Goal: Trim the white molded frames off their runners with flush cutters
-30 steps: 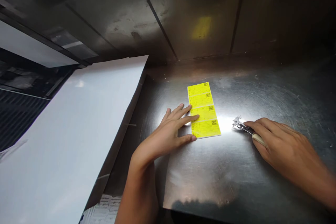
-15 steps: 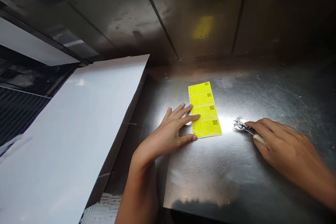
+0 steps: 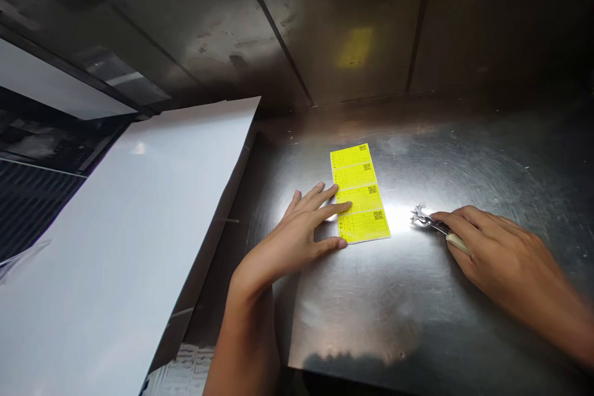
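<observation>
A big flat white sheet (image 3: pixel 153 198) is left of the shiny metal table (image 3: pixel 352 309). Mid-table lies a yellow paper strip of four labels (image 3: pixel 362 182) with black square codes; I can't read its tiny words. The left hand (image 3: pixel 299 230), fingers wide, touches its left side. To the right, the right hand (image 3: pixel 499 250) holds a silver metal tool with a cream handle (image 3: pixel 439 226). Both hands have stayed put since a second ago.

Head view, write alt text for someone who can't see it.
Left hand touches a strip of four yellow labels on a metal surface; right hand holds a pale-handled metal tool. A white panel is at left.
</observation>
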{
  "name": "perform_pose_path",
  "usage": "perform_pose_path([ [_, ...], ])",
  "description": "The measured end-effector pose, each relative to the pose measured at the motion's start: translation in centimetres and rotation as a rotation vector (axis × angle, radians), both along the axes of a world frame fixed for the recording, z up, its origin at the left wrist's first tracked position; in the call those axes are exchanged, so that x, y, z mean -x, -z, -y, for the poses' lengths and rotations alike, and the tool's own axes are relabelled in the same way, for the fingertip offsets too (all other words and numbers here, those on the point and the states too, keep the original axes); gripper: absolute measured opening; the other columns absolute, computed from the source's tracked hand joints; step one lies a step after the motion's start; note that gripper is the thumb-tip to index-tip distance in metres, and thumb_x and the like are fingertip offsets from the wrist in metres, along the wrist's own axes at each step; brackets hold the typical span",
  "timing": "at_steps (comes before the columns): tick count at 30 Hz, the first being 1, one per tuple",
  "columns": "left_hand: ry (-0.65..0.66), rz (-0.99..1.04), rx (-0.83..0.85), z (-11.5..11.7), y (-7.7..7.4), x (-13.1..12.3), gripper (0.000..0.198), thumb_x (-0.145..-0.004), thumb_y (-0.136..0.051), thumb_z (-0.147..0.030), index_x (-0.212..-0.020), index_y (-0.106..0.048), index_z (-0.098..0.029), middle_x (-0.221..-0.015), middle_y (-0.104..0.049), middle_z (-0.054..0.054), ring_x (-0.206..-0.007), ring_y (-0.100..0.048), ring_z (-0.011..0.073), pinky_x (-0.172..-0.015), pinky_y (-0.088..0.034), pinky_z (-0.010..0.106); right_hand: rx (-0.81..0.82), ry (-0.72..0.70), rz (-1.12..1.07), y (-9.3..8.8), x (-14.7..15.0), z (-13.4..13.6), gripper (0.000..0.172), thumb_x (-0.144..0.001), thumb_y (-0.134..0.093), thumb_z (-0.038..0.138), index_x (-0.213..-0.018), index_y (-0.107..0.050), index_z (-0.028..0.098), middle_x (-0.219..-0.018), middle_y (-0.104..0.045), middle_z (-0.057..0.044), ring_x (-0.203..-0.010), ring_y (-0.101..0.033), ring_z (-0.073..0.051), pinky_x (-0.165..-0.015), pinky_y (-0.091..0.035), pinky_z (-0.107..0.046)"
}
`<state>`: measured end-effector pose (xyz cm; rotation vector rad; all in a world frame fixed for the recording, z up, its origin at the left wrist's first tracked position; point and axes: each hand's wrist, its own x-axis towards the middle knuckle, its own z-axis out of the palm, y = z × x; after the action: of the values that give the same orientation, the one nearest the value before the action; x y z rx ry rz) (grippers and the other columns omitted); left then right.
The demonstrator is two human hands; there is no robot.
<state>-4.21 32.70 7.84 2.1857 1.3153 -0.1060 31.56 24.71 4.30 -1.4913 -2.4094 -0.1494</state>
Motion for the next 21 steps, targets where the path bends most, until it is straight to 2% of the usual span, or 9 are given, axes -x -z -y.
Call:
perform_pose_path([
  [5,-0.003,0.021,0.005,0.0,0.0,0.1,0.069,-0.103,-0.084,-0.046,-0.167,-0.057,-0.036,-0.185,-0.025,0.006,-0.175,-0.010,0.0372,-0.140,-0.002,0.071,0.003,0.030,-0.011,0.3,-0.3,0.1,0.034,-0.110,-0.046,0.017,-0.138,-0.065,0.019,-0.109,-0.075,-0.005,-0.086,-0.075,-0.027,-0.069,-0.058,-0.044],
  [10,-0.001,0.022,-0.004,0.1,0.1,0.2,0.069,-0.104,-0.084,-0.046,-0.167,-0.058,-0.036,-0.185,-0.025,0.006,-0.175,-0.011,0.0369,-0.140,-0.003,0.071,-0.026,0.058,-0.053,-0.3,0.0,0.2,0.034,-0.110,-0.044,0.016,-0.140,-0.059,0.015,-0.113,-0.077,-0.009,-0.092,-0.078,-0.029,-0.072,-0.057,-0.043],
  [13,0.001,0.009,-0.005,0.1,0.1,0.2,0.069,-0.104,-0.084,-0.046,-0.167,-0.057,-0.036,-0.185,-0.024,0.005,-0.175,-0.010,0.0354,-0.141,-0.002,0.070,-0.012,0.082,-0.067,-0.8,0.2,0.1,0.030,-0.108,-0.044,0.017,-0.135,-0.059,0.016,-0.109,-0.077,-0.010,-0.087,-0.077,-0.029,-0.069,-0.053,-0.041],
  [17,0.005,-0.003,-0.001,0.0,0.2,0.1,0.070,-0.104,-0.084,-0.047,-0.167,-0.057,-0.036,-0.185,-0.024,0.006,-0.175,-0.009,0.0345,-0.141,-0.002,0.070,0.020,0.079,-0.088,-0.7,0.3,0.1,0.023,-0.106,-0.046,0.016,-0.124,-0.060,0.020,-0.102,-0.074,-0.005,-0.072,-0.069,-0.024,-0.062,-0.048,-0.038],
  [21,0.002,-0.005,-0.005,-0.1,0.2,0.1,0.070,-0.103,-0.085,-0.046,-0.167,-0.058,-0.037,-0.185,-0.024,0.005,-0.175,-0.010,0.0351,-0.141,-0.003,0.070,0.023,0.070,-0.086,-0.5,0.2,0.2,0.021,-0.105,-0.048,0.014,-0.122,-0.059,0.021,-0.105,-0.070,-0.003,-0.068,-0.065,-0.022,-0.060,-0.046,-0.037],
])
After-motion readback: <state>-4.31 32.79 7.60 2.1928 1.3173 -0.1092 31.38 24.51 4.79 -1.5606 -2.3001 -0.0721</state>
